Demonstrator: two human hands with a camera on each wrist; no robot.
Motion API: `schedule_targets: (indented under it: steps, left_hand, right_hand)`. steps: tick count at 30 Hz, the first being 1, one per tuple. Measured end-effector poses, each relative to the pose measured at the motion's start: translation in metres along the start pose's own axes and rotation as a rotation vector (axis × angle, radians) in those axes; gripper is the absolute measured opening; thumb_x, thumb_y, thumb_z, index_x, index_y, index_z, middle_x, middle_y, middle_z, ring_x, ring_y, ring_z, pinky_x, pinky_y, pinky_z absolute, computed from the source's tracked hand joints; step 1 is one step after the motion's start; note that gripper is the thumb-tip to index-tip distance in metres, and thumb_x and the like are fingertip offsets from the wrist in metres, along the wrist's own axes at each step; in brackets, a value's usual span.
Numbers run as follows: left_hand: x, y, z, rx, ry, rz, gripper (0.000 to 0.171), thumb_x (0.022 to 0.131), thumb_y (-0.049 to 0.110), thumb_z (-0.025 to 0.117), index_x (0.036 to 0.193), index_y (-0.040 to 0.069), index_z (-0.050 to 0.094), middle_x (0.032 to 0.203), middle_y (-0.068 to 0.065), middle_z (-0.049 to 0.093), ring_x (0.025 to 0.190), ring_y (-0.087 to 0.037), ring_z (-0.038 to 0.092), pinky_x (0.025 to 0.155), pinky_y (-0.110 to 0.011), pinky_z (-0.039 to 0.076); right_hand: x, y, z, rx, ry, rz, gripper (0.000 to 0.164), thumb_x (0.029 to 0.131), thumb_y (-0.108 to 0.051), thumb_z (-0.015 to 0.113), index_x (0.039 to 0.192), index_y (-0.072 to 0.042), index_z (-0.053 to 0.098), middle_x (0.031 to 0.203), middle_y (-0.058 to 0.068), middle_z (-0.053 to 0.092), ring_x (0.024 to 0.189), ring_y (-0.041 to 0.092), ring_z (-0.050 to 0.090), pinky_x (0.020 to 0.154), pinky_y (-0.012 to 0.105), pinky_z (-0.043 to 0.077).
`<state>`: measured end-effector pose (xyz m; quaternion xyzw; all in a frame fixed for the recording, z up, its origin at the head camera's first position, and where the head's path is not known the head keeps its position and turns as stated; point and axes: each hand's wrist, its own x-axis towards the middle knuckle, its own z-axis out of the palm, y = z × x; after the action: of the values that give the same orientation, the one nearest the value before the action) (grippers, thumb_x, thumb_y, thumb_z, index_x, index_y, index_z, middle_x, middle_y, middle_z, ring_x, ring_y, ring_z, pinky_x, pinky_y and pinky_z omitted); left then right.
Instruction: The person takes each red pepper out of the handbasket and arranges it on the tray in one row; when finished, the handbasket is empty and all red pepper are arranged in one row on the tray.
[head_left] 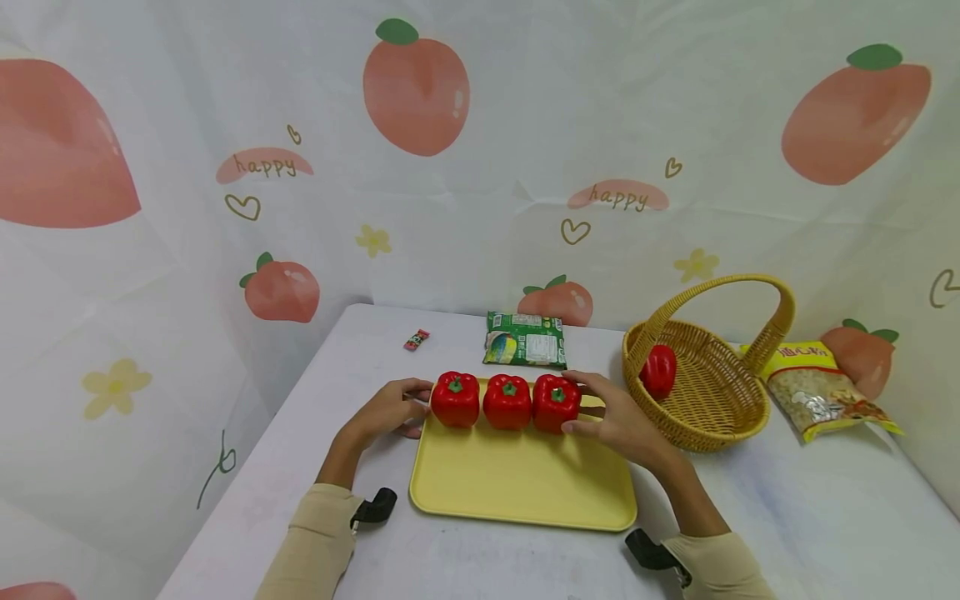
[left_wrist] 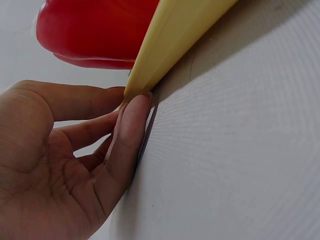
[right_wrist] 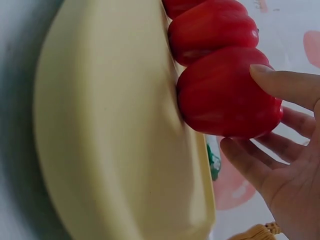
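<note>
Three red bell peppers, a left one [head_left: 454, 402], a middle one [head_left: 507, 403] and a right one [head_left: 556, 405], stand in a row along the far side of a yellow tray [head_left: 521, 487], green stems up. At the tray's far left corner, my left hand [head_left: 385, 410] pinches the edge between thumb and fingers, close beside the left pepper; the left wrist view shows the thumb [left_wrist: 134, 117] against the tray's outer side. My right hand [head_left: 622, 421] holds the right pepper, its thumb [right_wrist: 275, 82] on one side and its fingers round the other.
Right of the tray stands a wicker basket [head_left: 720, 392] with a tall handle and another red bell pepper [head_left: 658, 372] inside. Behind it lies a yellow-topped food bag [head_left: 821, 387]. A green packet [head_left: 525, 340] and a small red wrapper [head_left: 416, 340] lie beyond the tray.
</note>
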<state>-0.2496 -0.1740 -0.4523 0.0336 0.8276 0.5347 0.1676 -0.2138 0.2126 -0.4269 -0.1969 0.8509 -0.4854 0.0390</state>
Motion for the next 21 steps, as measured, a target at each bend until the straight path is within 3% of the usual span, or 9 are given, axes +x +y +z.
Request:
schedule_targets:
  steps: [10, 21]
  left_hand:
    - [-0.001, 0.000, 0.000, -0.009, 0.010, -0.006, 0.052, 0.096, 0.009, 0.063, 0.147, 0.000, 0.058, 0.135, -0.017, 0.062, 0.107, -0.024, 0.066, 0.076, -0.033, 0.066]
    - [-0.002, 0.000, 0.001, -0.001, 0.010, 0.003, 0.054, 0.095, 0.010, 0.062, 0.148, -0.001, 0.057, 0.136, -0.018, 0.061, 0.109, -0.025, 0.067, 0.078, -0.035, 0.067]
  right_hand:
    - [-0.001, -0.003, 0.000, 0.003, -0.004, -0.012, 0.076, 0.090, -0.019, 0.082, 0.156, -0.005, 0.048, 0.155, 0.021, 0.052, 0.136, 0.043, 0.057, 0.106, 0.056, 0.056]
    - [-0.004, -0.005, -0.014, -0.104, 0.106, -0.066, 0.061, 0.094, -0.024, 0.079, 0.148, -0.004, 0.058, 0.145, 0.021, 0.062, 0.129, 0.045, 0.062, 0.095, 0.056, 0.062]
